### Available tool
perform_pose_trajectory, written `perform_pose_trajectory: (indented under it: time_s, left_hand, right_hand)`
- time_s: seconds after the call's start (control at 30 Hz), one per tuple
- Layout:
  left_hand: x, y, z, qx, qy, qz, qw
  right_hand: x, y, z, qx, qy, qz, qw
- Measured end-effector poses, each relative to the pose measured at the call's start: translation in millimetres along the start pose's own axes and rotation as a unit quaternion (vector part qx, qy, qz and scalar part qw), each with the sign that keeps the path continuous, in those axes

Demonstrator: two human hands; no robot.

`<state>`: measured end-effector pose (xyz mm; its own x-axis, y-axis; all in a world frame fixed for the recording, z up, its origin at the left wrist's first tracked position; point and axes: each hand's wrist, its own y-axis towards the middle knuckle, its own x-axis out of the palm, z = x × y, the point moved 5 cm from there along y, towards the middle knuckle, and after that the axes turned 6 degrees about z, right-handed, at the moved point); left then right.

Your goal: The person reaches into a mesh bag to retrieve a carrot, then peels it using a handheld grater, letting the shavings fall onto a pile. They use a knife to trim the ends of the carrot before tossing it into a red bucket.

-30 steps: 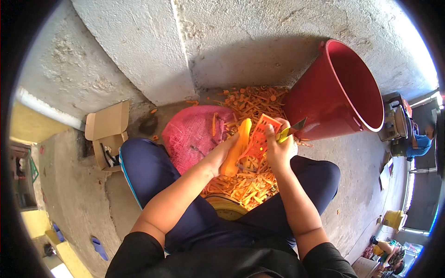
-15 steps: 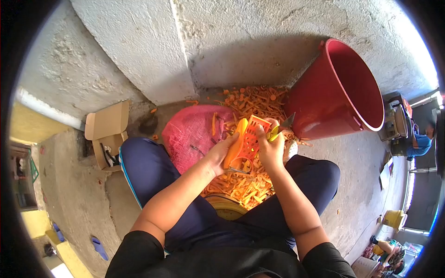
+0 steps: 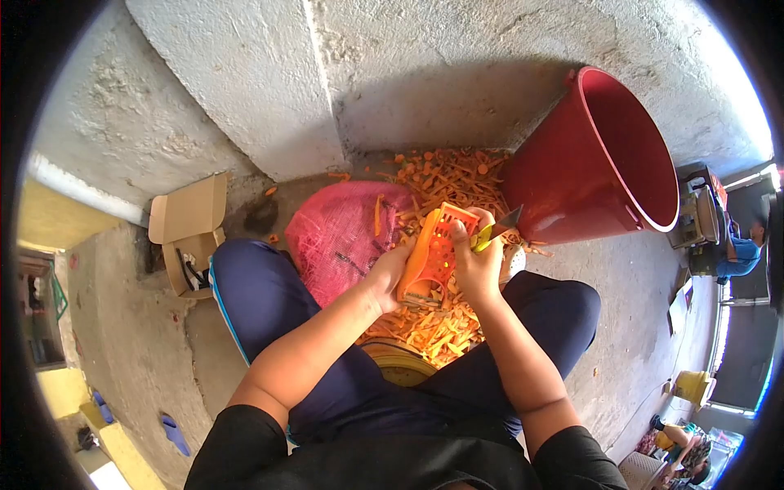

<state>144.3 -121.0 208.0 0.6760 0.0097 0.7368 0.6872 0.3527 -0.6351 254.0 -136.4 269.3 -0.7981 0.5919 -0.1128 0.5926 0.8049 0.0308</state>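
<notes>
My left hand [image 3: 389,276] is wrapped round a long carrot [image 3: 415,265]. An orange plastic peeler-like tool [image 3: 447,245], full of holes, lies against the carrot's right side. Its near end has a metal strip. My right hand [image 3: 478,265] grips that tool, with the thumb on its upper right edge. Tucked in the same hand is a knife [image 3: 508,222] with a yellow handle, its blade pointing up and to the right. Below both hands, cut carrot pieces [image 3: 445,331] fill a yellow container [image 3: 400,374] between my knees.
A pink mesh sack [image 3: 335,237] lies ahead on the left. Carrot scraps [image 3: 453,175] cover the floor by the wall. A big red bucket [image 3: 551,175] tilts at the right. An open cardboard box [image 3: 186,208] sits at the left. People [image 3: 739,257] are at the far right.
The carrot and the holed tool now sit closer together, pressed side by side. My left hand has shifted slightly. The knife stays in my right hand.
</notes>
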Motion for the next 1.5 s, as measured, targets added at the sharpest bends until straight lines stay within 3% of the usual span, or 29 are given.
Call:
perform_pose_trajectory:
  time_s: [0.1, 0.4, 0.6, 0.63, 0.73, 0.83, 0.9, 0.93, 0.97, 1.0, 1.03, 1.07, 1.1, 1.17, 1.2, 1.27, 1.33, 1.43, 1.5]
  left_hand:
    - [0.6, 0.0, -1.6, 0.008, 0.014, 0.009, 1.0]
    - [-7.3, 7.8, -6.3, 0.019, 0.029, -0.001, 0.999]
    - [5.1, 3.5, -1.1, 0.05, 0.053, -0.023, 0.997]
    - [6.0, 2.7, 0.3, 0.059, 0.059, -0.017, 0.996]
    - [14.5, -7.4, 4.5, 0.065, 0.088, -0.037, 0.993]
    - [7.7, 0.1, 11.2, 0.123, 0.147, 0.004, 0.981]
    - [-12.8, -0.6, 4.9, 0.094, 0.178, 0.03, 0.979]
    - [-19.6, -0.2, 2.8, 0.08, 0.194, 0.043, 0.977]
    - [-17.3, 3.1, 0.7, 0.084, 0.173, 0.002, 0.981]
    - [-11.4, 2.7, 2.5, 0.076, 0.132, 0.036, 0.988]
    - [0.3, 3.2, 5.2, 0.072, 0.086, 0.067, 0.991]
    - [5.7, 2.9, 7.7, 0.071, 0.042, 0.099, 0.992]
    - [-8.2, 4.8, 15.1, 0.115, 0.08, 0.177, 0.974]
    - [-61.3, 16.1, 29.1, 0.155, 0.056, 0.232, 0.959]
    - [-74.5, 11.8, 42.9, 0.198, 0.074, 0.269, 0.94]
    - [-91.9, 14.8, 66.2, 0.287, 0.189, 0.355, 0.869]
    - [-84.7, 29.4, 80.9, 0.35, 0.529, 0.337, 0.696]
    - [-71.4, 36.1, 42.7, 0.272, 0.792, 0.38, 0.392]
    - [-72.0, 47.1, 16.0, 0.213, 0.826, 0.321, 0.412]
  right_hand:
    - [2.8, -2.3, -1.2, -0.067, -0.075, -0.004, 0.995]
    - [2.1, -6.2, -16.3, -0.111, -0.177, 0.039, 0.977]
    - [-7.8, 7.9, -4.9, -0.07, -0.181, 0.075, 0.978]
    - [-8.6, 8.5, -9.8, -0.119, -0.191, 0.091, 0.97]
    - [-13.8, 16.4, -1.3, -0.073, -0.16, 0.1, 0.979]
    - [-20.3, 26.7, 11.4, -0.077, -0.119, 0.132, 0.981]
    - [-39.3, 45.2, 1.7, -0.112, -0.132, 0.184, 0.968]
    - [-37.9, 45.3, -9.2, -0.055, -0.049, 0.179, 0.981]
    - [-28.4, 40.4, -4.8, -0.105, -0.106, 0.151, 0.977]
    - [-16.1, 30.5, 0.5, -0.151, -0.165, 0.123, 0.967]
    - [-7.0, 23.9, 8.9, -0.05, -0.1, 0.119, 0.987]
    - [-9.5, 29.2, 21.5, -0.042, -0.113, 0.147, 0.982]
    - [-17.7, 36.9, 16.3, -0.091, -0.122, 0.186, 0.971]
    - [-53.7, 52.5, -4.1, -0.188, -0.153, 0.271, 0.932]
    - [-79.8, 64.5, 2.9, -0.115, -0.102, 0.307, 0.939]
    - [-109.3, 67.8, -16.8, -0.086, 0.006, 0.339, 0.937]
    - [-128.0, 66.7, -30.3, -0.136, 0.075, 0.36, 0.92]
    - [-142.7, 57.1, -43.8, -0.144, 0.11, 0.346, 0.921]
    - [-152.2, 53.4, -46.6, -0.147, 0.151, 0.329, 0.921]
